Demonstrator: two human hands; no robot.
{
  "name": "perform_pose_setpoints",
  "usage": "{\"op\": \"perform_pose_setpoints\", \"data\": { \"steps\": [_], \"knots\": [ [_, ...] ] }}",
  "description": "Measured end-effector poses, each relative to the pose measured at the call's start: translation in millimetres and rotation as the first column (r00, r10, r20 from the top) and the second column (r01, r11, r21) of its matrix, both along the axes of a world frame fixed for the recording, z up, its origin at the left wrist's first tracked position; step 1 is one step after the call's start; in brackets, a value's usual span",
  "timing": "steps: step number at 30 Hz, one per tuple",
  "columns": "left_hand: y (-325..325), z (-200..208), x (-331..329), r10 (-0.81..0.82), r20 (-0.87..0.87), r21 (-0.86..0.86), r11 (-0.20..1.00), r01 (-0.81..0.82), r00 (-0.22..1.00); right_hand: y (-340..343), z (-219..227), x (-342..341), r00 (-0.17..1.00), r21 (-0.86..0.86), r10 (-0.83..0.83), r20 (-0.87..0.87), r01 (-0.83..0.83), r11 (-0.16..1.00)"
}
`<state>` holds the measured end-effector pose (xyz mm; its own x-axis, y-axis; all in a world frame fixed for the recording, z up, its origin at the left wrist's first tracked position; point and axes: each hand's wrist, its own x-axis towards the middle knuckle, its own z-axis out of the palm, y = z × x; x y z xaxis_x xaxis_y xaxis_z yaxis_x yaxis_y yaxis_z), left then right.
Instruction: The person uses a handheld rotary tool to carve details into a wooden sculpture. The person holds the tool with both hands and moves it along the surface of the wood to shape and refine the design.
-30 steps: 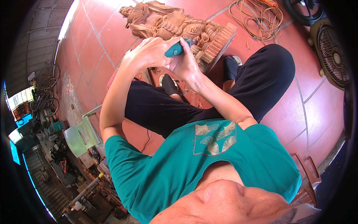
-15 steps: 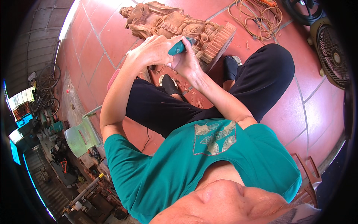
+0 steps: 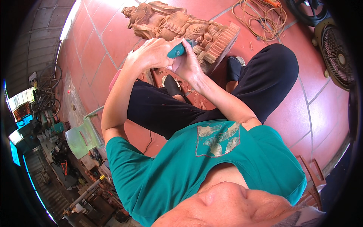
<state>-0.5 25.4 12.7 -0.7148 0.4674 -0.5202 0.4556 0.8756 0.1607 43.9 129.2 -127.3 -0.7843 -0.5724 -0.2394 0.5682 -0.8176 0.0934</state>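
A person in a short-sleeved green shirt (image 3: 166, 170) and black trousers (image 3: 268, 77) grasped a rounded teal handheld tool (image 3: 176, 51) with both hands beside a brown, intricately carved wooden figure (image 3: 177, 26) that lay on a red tiled floor (image 3: 100, 62). The right hand (image 3: 188, 67) held the tool between thumb and palm, while the left hand (image 3: 151, 53) clasped it from the other side, index finger along the top and the remaining fingers partly hidden. The tool's dark end overlapped the figure near its ridged base; whether the two touched could not be told. Curled wood shavings (image 3: 202, 103) lay between the person's feet, a loosely coiled orange cable (image 3: 266, 38) and a round caged fan (image 3: 337, 56) sat off to the right, and a pale green plastic chair (image 3: 78, 142) stood at left.
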Motion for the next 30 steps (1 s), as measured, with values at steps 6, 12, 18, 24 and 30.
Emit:
{"op": "perform_pose_setpoints", "data": {
  "steps": [6, 12, 18, 24, 30],
  "knots": [
    [-0.8, 2.9, 2.8, 0.003, 0.010, -0.002, 1.000, -0.003, 1.000, -2.6, -0.7, 2.6, 1.000, 0.009, 0.005, 0.003, -0.005, 1.000],
    [-5.0, 0.8, 2.4, -0.017, 0.013, 0.018, 1.000, 0.017, 1.000, -2.3, 0.4, 5.5, 1.000, -0.008, 0.026, -0.005, -0.026, 1.000],
    [-8.1, -2.1, 3.9, -0.031, 0.012, 0.025, 0.999, 0.031, 0.999, -5.2, -1.2, 7.2, 0.999, -0.024, 0.050, 0.013, -0.050, 0.998],
    [-11.5, 5.4, 10.1, 0.021, 0.018, 0.024, 0.999, -0.022, 1.000, -7.5, -6.0, 6.6, 0.996, 0.005, 0.085, -0.014, -0.085, 0.996],
    [-24.6, 11.7, 31.8, 0.063, -0.012, 0.101, 0.993, -0.061, 0.998, -8.2, 7.3, 19.4, 0.988, 0.043, 0.142, 0.052, -0.144, 0.989]
  ]
}}
